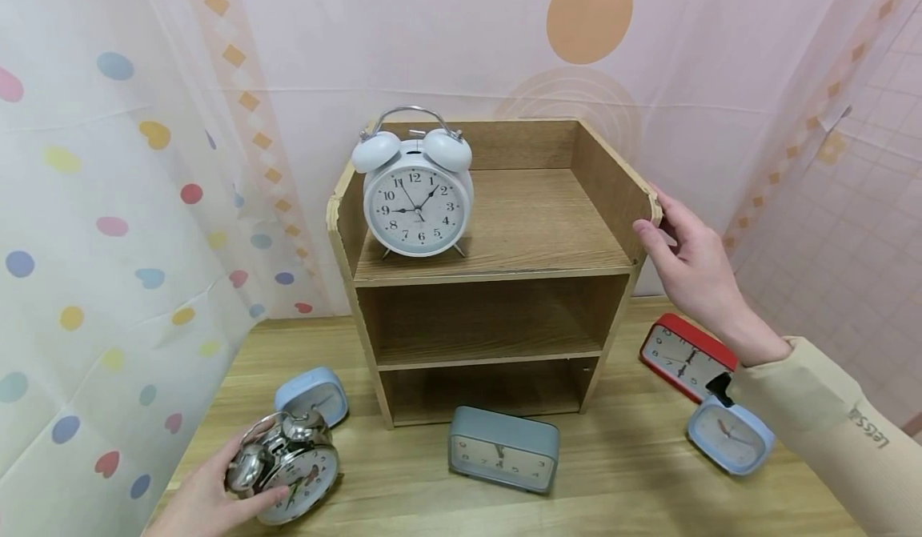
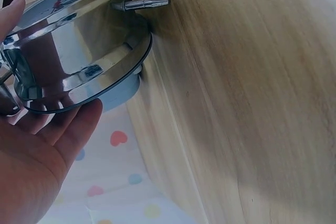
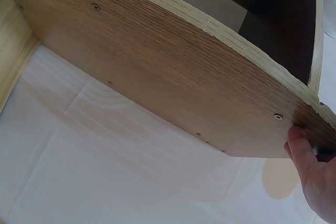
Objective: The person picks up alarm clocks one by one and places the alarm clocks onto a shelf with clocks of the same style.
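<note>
My left hand [image 1: 205, 495] grips a silver twin-bell alarm clock [image 1: 311, 477] at the lower left, thumb across its face and fingers behind its back. In the left wrist view, a metal foot of the silver clock [image 2: 79, 45] points toward the table; whether it touches is unclear. A small wooden shelf [image 1: 497, 275] stands at the centre. On its right side panel my right hand [image 1: 695, 269] holds the front edge, thumb at the front and fingers along the outer face. A white twin-bell alarm clock [image 1: 419, 210] stands upright on the shelf's top level, at the left.
A light blue clock [image 1: 310, 393] sits behind the silver one. The grey-blue rectangular clock [image 1: 504, 447] lies before the shelf. To the right are a red clock [image 1: 684, 357] and another light blue clock [image 1: 731, 437], below the right forearm. Patterned curtains [image 1: 302, 57] enclose the table.
</note>
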Demonstrator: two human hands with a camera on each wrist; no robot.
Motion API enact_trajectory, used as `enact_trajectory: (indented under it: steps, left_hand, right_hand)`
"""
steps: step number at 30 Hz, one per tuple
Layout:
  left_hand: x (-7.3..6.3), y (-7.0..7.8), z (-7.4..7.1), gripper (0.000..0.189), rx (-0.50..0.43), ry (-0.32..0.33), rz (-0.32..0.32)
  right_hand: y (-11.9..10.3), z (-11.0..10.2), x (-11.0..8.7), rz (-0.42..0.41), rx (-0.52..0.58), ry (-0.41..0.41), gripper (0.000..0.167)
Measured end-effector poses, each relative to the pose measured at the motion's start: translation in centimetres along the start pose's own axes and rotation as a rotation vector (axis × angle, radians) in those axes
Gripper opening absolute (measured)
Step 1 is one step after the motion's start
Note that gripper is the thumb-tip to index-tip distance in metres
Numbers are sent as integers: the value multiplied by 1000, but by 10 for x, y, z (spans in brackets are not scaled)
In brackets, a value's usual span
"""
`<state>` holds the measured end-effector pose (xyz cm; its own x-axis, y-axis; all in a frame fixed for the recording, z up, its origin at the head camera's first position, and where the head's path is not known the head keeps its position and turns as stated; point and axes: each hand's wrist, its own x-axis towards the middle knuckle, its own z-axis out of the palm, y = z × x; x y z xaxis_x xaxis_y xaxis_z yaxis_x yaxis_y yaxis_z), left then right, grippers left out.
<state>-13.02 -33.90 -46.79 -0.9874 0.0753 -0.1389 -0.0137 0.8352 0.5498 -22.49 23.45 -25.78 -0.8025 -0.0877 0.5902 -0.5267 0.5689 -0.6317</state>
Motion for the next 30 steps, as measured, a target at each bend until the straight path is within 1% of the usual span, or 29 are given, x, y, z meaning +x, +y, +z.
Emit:
enact_trajectory:
  steps: [2, 10, 15, 20, 30]
  left_hand:
    - [0, 0, 0, 99, -2, 1, 5]
    - [1, 0, -2, 95, 9, -12, -9]
    - [2, 1, -2, 94, 11, -9, -22]
    - [2, 1, -3, 95, 23, -6, -29]
    - [2, 1, -3, 95, 37, 13, -19]
  right_hand:
    - [1, 0, 0, -6, 6, 4, 56]
    - [1, 1, -2, -22, 1, 2, 54]
    - [1, 1, -2, -18, -17, -2, 54]
    - [0, 2, -2, -21, -7, -3, 53]
    - [0, 4, -3, -35, 1, 13, 51]
